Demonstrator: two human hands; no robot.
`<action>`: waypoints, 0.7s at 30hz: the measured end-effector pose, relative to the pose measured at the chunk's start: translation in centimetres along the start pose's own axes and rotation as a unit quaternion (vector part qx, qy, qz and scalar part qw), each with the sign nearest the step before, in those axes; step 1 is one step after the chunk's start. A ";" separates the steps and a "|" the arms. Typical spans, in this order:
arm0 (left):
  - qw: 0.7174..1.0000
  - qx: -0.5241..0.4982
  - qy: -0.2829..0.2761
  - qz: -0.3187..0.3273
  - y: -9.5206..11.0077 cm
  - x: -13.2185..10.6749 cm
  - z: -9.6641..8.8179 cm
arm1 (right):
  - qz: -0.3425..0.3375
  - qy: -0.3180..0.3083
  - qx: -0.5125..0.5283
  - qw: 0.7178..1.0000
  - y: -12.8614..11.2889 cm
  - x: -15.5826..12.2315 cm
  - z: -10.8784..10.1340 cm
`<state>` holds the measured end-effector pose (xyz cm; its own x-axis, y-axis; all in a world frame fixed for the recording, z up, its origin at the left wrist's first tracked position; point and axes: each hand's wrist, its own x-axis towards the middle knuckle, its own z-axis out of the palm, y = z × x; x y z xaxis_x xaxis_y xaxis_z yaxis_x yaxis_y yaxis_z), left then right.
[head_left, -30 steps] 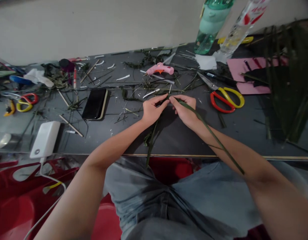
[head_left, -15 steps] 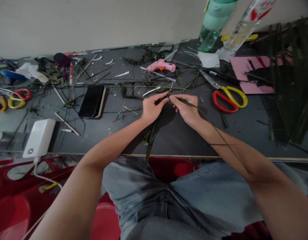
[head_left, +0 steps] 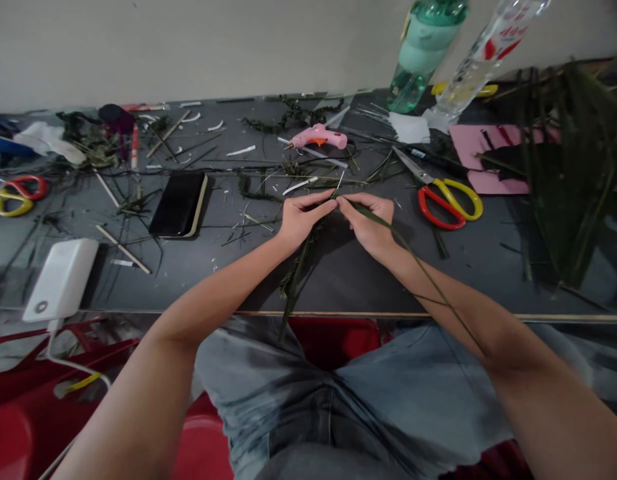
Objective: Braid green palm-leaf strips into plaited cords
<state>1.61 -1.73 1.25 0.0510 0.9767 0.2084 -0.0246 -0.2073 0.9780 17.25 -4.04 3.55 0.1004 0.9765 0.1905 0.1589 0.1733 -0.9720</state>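
Observation:
Both hands meet over the middle of the dark grey table (head_left: 488, 280). My left hand (head_left: 299, 219) pinches a long green leaf strip (head_left: 294, 280), whose loose end hangs past the table's front edge toward my lap. My right hand (head_left: 371, 223) is closed on another thin leaf strip (head_left: 428, 283) that trails back along my right forearm. The fingertips of the two hands nearly touch where the strips join.
Red and yellow scissors (head_left: 445, 199) lie right of my hands; a pink glue gun (head_left: 319, 138) and two bottles (head_left: 422, 50) stand behind. A black phone (head_left: 179, 205), a white power bank (head_left: 61, 280), more scissors (head_left: 15, 195) and leaf scraps are left. Palm fronds (head_left: 568, 180) fill the right.
Both hands stay joined on the leaf strips with only small finger shifts. The strip along my right forearm has swung slightly. The view has drifted a little.

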 end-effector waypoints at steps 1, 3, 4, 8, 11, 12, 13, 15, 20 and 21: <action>1.000 0.003 -0.004 0.002 0.0 0.0 0.0 | 0.001 0.002 -0.001 1.000 0.0 0.0 0.0; 1.000 0.010 -0.007 0.007 0.0 -0.1 -0.1 | 0.004 0.002 -0.001 1.000 -0.1 -0.1 0.0; 1.000 0.011 -0.008 0.007 0.0 0.0 -0.1 | 0.005 0.000 0.001 1.000 -0.2 -0.1 0.1; 1.000 0.000 -0.011 -0.007 -0.5 0.2 -0.3 | 0.034 -0.015 0.034 0.999 -0.3 0.2 0.1; 1.000 -0.008 -0.019 -0.011 -0.8 0.5 -0.4 | 0.053 -0.022 0.048 0.997 -0.4 0.4 0.1; 1.000 -0.014 -0.021 -0.012 -0.9 0.5 -0.5 | 0.053 -0.025 0.045 0.997 -0.5 0.4 0.1; 0.999 -0.021 -0.022 -0.015 -0.9 0.6 -0.5 | 0.053 -0.028 0.042 0.997 -0.5 0.3 0.1; 0.999 -0.029 -0.025 -0.024 -0.9 0.6 -0.5 | 0.048 -0.040 0.042 0.997 -0.4 0.3 0.2; 0.998 -0.010 -0.032 -0.051 -0.6 0.7 -0.6 | 0.037 -0.047 0.090 0.994 0.1 1.2 -0.2; 0.998 -0.017 -0.025 -0.064 -0.5 0.8 -0.7 | 0.037 -0.057 0.093 0.993 0.2 1.6 -0.5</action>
<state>0.98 -0.77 0.95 0.1049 0.9909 0.0838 -0.0493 -0.0790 0.9957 17.97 -2.54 3.71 -0.0083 0.9937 0.1119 -0.0310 0.1116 -0.9933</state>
